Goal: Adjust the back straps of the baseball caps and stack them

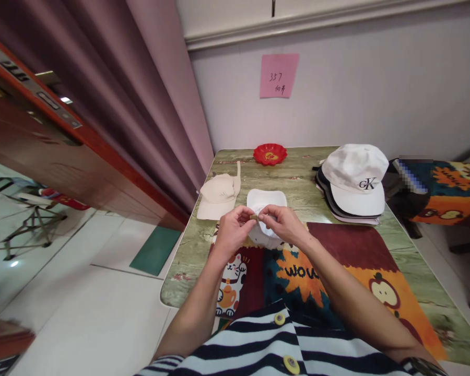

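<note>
The white cap [266,198] sits between the hands on the desk [196,245], brim pointing away, probably to bring its back nearer. Left hand [235,227] and right hand [282,222] pinch a small tan piece [254,216], seemingly steadying it. Stacked caps [354,180] stand aside, likely leaving working room.

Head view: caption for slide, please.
Left hand and right hand meet around a small brownish piece at a white cap.
</note>
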Demonstrator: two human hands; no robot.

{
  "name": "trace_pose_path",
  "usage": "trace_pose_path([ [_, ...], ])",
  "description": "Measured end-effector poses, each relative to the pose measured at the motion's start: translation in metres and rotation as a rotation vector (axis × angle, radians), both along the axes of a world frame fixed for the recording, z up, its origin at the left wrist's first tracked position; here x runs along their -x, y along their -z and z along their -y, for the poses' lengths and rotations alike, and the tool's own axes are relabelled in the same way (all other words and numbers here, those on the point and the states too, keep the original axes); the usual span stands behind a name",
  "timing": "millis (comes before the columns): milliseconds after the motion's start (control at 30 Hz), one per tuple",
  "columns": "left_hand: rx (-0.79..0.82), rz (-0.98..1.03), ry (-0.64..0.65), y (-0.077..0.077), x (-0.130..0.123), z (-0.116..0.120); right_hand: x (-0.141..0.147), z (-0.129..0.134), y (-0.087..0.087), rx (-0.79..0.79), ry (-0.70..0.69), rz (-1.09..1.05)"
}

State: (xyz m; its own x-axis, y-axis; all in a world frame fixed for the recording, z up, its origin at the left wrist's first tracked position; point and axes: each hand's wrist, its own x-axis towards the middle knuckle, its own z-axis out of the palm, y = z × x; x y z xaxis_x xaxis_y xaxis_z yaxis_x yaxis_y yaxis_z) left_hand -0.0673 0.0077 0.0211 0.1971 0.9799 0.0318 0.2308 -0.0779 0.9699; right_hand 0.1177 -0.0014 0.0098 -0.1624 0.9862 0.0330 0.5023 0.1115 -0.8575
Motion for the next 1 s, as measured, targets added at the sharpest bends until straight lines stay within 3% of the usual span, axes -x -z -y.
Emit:
trace_pose_path([
  [200, 0.044, 0.100, 0.005, 0.002, 0.006, -0.003, -0.011, 0.002, 0.002, 0.006, 0.039, -0.104],
  [467, 0.059, 0.049, 0.056, 0.002, 0.001, 0.000, -0.011, -0.004, 0.014, 0.008, -0.003, -0.192],
  [800, 0.051, 0.026, 0.057, 0.003, 0.005, -0.001, -0.014, 0.010, -0.005, 0.026, 0.040, -0.023],
  [1000, 0.125, 0.134, 0.069, 0.008, 0.003, -0.001, -0.022, 0.011, -0.004, 0.114, -0.006, -0.126],
])
